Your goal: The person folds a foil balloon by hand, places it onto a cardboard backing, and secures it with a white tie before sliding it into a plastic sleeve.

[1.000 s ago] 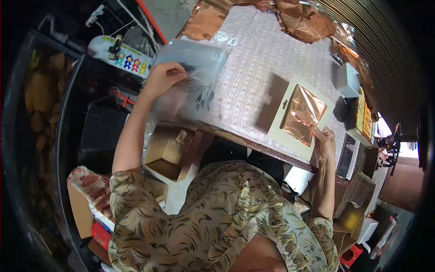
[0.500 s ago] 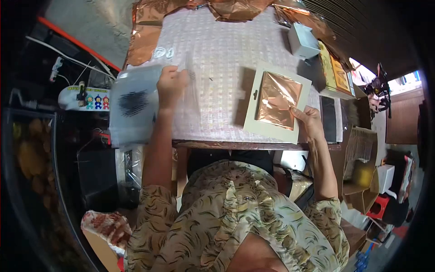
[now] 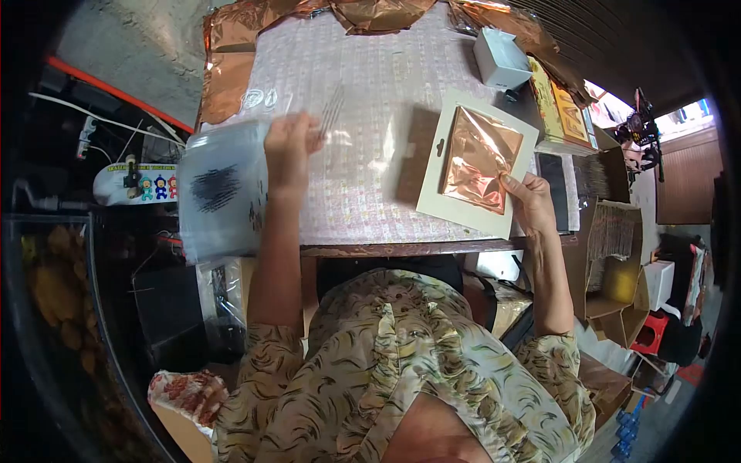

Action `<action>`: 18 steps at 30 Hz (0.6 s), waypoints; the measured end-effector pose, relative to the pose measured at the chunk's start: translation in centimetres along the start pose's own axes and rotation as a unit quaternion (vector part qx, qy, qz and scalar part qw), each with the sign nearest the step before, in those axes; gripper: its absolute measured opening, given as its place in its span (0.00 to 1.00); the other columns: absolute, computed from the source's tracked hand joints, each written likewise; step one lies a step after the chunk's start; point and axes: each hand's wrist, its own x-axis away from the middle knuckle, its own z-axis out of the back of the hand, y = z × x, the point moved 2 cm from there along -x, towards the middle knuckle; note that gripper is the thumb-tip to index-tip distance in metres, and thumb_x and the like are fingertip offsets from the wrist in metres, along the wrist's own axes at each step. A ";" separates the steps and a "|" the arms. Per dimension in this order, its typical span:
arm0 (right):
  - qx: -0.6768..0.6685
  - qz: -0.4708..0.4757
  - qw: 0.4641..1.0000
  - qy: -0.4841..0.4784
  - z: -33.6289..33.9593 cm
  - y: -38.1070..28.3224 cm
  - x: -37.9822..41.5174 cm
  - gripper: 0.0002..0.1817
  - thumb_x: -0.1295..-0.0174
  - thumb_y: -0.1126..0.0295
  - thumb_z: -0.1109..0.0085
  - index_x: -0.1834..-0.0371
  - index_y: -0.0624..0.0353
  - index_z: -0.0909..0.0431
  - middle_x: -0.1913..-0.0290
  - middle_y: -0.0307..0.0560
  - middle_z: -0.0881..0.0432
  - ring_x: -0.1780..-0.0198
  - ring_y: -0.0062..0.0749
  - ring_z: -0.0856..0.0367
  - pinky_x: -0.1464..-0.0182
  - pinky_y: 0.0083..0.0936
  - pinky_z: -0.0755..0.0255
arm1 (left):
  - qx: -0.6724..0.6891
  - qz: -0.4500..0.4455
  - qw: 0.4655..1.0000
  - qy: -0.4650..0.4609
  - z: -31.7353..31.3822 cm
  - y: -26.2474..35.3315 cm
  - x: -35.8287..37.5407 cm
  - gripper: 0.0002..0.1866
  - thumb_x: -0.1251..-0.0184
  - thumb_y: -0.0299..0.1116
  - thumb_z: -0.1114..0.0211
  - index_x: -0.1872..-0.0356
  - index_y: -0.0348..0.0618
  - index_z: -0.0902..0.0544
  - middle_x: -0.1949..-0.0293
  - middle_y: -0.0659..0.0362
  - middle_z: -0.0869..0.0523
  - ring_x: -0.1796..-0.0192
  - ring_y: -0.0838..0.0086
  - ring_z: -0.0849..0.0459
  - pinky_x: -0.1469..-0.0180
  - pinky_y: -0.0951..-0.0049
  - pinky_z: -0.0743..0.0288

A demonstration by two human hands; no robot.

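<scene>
In my right hand (image 3: 532, 199) is a cream card (image 3: 434, 189) with a hang hole at its left edge, held by its lower right side. A shiny copper foil packet (image 3: 480, 158) lies on the card, and my thumb presses on its lower corner. My left hand (image 3: 289, 147) is closed, its fingers pinching a thin clear plastic bag (image 3: 333, 109); the bag's outline is hard to make out, with faint dark marks and glare. Beside that hand, on the table's left edge, lies a stack of clear plastic bags (image 3: 216, 189) with dark print.
A patterned cloth (image 3: 340, 58) covers the table. Copper foil sheets (image 3: 231, 65) line its far and left edges. At the right stand a white box (image 3: 502, 60) and a yellow box (image 3: 562, 108). An open cardboard box (image 3: 614, 262) sits lower right, a skateboard-shaped item (image 3: 139, 184) at left.
The clear bag in my left hand has swung so that its marked part now shows above the fingers. My right hand and the card stay nearly the same; the whole view has shifted slightly.
</scene>
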 end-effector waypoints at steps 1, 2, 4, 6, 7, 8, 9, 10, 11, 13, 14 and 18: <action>0.005 0.000 1.000 0.000 0.4 0.7 -0.1 0.05 0.31 0.76 0.29 0.56 0.66 0.10 0.55 0.49 0.07 0.57 0.25 0.11 0.50 0.26 0.18 | -0.039 0.051 0.997 0.039 0.8 -1.6 0.0 0.16 0.22 0.38 0.34 0.48 0.33 0.20 0.48 0.48 0.14 0.55 0.68 0.10 0.54 0.67 0.18; 0.012 0.000 1.000 0.000 0.5 0.9 -0.2 0.05 0.31 0.76 0.29 0.56 0.66 0.10 0.56 0.49 0.07 0.57 0.25 0.11 0.51 0.26 0.18 | -0.040 0.054 0.997 0.038 1.3 -2.1 -0.1 0.16 0.22 0.38 0.34 0.48 0.33 0.20 0.48 0.48 0.14 0.55 0.68 0.10 0.54 0.67 0.18; 0.008 -0.013 1.000 0.010 0.0 1.1 0.0 0.04 0.32 0.76 0.28 0.59 0.66 0.10 0.58 0.49 0.07 0.59 0.25 0.11 0.54 0.25 0.18 | -0.279 0.056 0.957 0.061 2.6 -3.0 -0.1 0.17 0.27 0.38 0.28 0.53 0.34 0.20 0.59 0.56 0.15 0.62 0.67 0.14 0.58 0.67 0.20; 0.006 -0.025 1.000 0.017 -0.7 1.0 0.0 0.04 0.33 0.76 0.27 0.61 0.66 0.11 0.60 0.49 0.07 0.62 0.25 0.11 0.57 0.24 0.18 | -0.439 -0.095 0.891 0.070 2.4 -2.2 1.3 0.19 0.29 0.39 0.27 0.49 0.34 0.20 0.54 0.51 0.15 0.57 0.65 0.13 0.57 0.65 0.18; 0.007 -0.030 0.999 0.018 -1.0 1.0 0.0 0.04 0.34 0.76 0.26 0.61 0.66 0.11 0.60 0.49 0.07 0.62 0.25 0.11 0.57 0.24 0.18 | -0.576 -0.245 0.776 0.075 2.2 -1.4 2.4 0.22 0.30 0.39 0.26 0.44 0.34 0.19 0.49 0.45 0.14 0.52 0.62 0.11 0.57 0.63 0.16; 0.007 -0.034 0.999 0.020 -1.2 1.0 0.0 0.03 0.34 0.76 0.26 0.62 0.65 0.11 0.61 0.49 0.08 0.63 0.24 0.12 0.58 0.24 0.18 | -0.577 -0.244 0.776 0.075 1.5 0.0 3.5 0.22 0.30 0.39 0.26 0.44 0.34 0.19 0.49 0.45 0.14 0.52 0.62 0.11 0.57 0.63 0.16; 0.007 -0.034 0.999 0.021 -0.9 1.2 -0.2 0.03 0.34 0.76 0.26 0.62 0.65 0.11 0.61 0.49 0.08 0.63 0.24 0.12 0.58 0.24 0.18 | -0.619 -0.354 0.695 0.090 -0.4 2.4 5.1 0.23 0.33 0.40 0.24 0.45 0.36 0.18 0.50 0.44 0.14 0.52 0.58 0.12 0.56 0.59 0.16; 0.019 -0.037 0.999 -0.001 -0.6 1.6 -0.4 0.03 0.33 0.76 0.27 0.61 0.65 0.10 0.60 0.49 0.07 0.61 0.25 0.11 0.56 0.25 0.18 | -0.648 -0.456 0.600 0.104 -2.1 3.4 6.3 0.24 0.36 0.41 0.21 0.46 0.37 0.17 0.50 0.42 0.14 0.52 0.54 0.13 0.55 0.56 0.17; 0.031 -0.039 0.999 -0.022 -0.3 2.0 -0.7 0.03 0.32 0.76 0.29 0.60 0.65 0.10 0.58 0.49 0.07 0.60 0.25 0.11 0.54 0.26 0.17 | -0.647 -0.458 0.601 0.103 -3.3 2.9 6.7 0.24 0.36 0.41 0.21 0.46 0.37 0.17 0.50 0.42 0.14 0.52 0.54 0.13 0.55 0.56 0.17; 0.036 -0.052 0.998 -0.020 -0.1 2.9 -1.5 0.04 0.31 0.76 0.29 0.59 0.66 0.10 0.58 0.49 0.07 0.60 0.26 0.11 0.54 0.26 0.17 | -0.439 -0.176 0.876 -0.092 -4.8 0.4 6.8 0.24 0.40 0.40 0.18 0.47 0.40 0.16 0.51 0.41 0.15 0.53 0.49 0.13 0.53 0.52 0.19; 0.043 -0.065 0.997 -0.022 -0.2 3.1 -1.8 0.04 0.31 0.76 0.29 0.59 0.66 0.10 0.58 0.49 0.07 0.60 0.26 0.11 0.54 0.26 0.17 | -0.438 -0.174 0.877 -0.092 -5.0 -0.8 6.7 0.24 0.40 0.40 0.18 0.47 0.40 0.16 0.51 0.41 0.15 0.53 0.49 0.13 0.53 0.52 0.19; 0.037 -0.080 0.995 -0.038 -1.0 2.9 -2.0 0.05 0.31 0.75 0.28 0.58 0.66 0.09 0.59 0.49 0.07 0.60 0.27 0.11 0.53 0.24 0.18 | -0.531 -0.145 0.826 -0.117 -5.7 -2.7 5.0 0.23 0.38 0.39 0.19 0.46 0.43 0.15 0.50 0.45 0.14 0.51 0.52 0.12 0.46 0.52 0.14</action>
